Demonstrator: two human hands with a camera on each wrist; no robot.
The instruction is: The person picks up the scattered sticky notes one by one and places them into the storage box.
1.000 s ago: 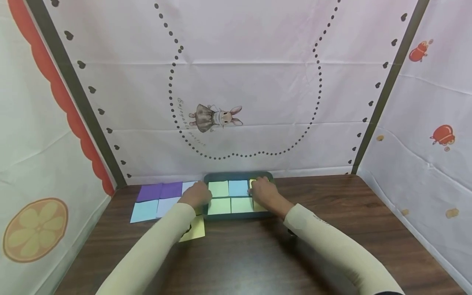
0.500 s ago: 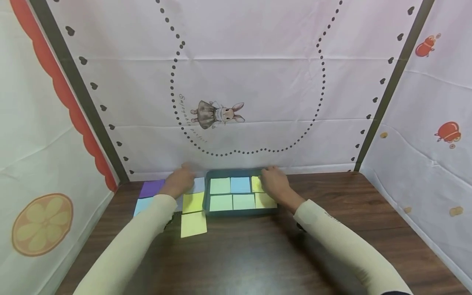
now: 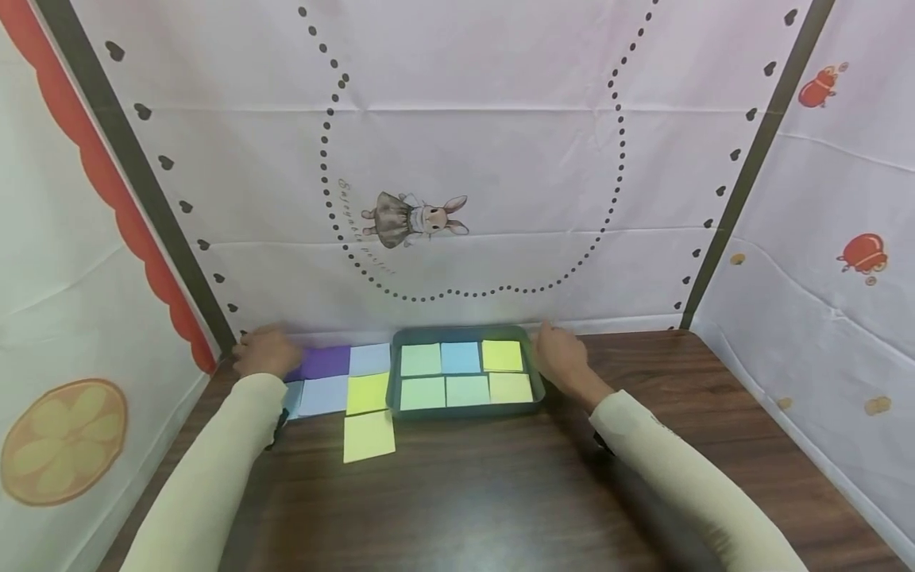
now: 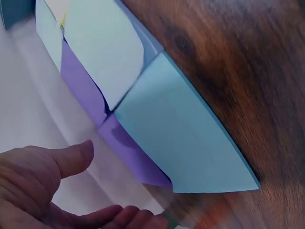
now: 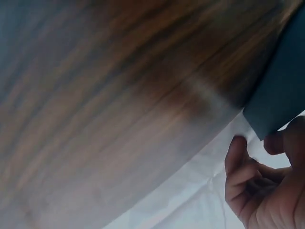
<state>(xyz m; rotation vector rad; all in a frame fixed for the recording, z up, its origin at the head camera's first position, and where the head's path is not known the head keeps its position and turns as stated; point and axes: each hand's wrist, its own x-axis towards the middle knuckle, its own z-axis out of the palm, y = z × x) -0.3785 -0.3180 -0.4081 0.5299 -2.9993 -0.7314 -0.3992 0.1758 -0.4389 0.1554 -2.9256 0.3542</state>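
My left hand (image 3: 267,352) is over the leftmost purple sticky-note pad (image 4: 136,155) at the back left of the table. In the left wrist view its thumb and fingers are apart, with nothing between them, beside that pad and a light blue pad (image 4: 186,129). My right hand (image 3: 561,356) is at the right end of a dark teal tray (image 3: 465,411). The right wrist view has its fingers loosely bent near the tray's corner (image 5: 279,90); whether the thumb touches it I cannot tell. Several green, blue and yellow pads lie in two rows inside the tray.
Left of the tray lie a second purple pad (image 3: 325,363), pale blue pads (image 3: 323,395), a bright yellow pad (image 3: 368,393) and a pale yellow pad (image 3: 368,435) nearest me. Printed cloth (image 3: 500,199) hangs behind the wooden table (image 3: 457,492).
My left hand has moved left from the tray's left end, across the loose pads, to the far purple one. My right hand has shifted right, off the yellow pads, to the tray's right end.
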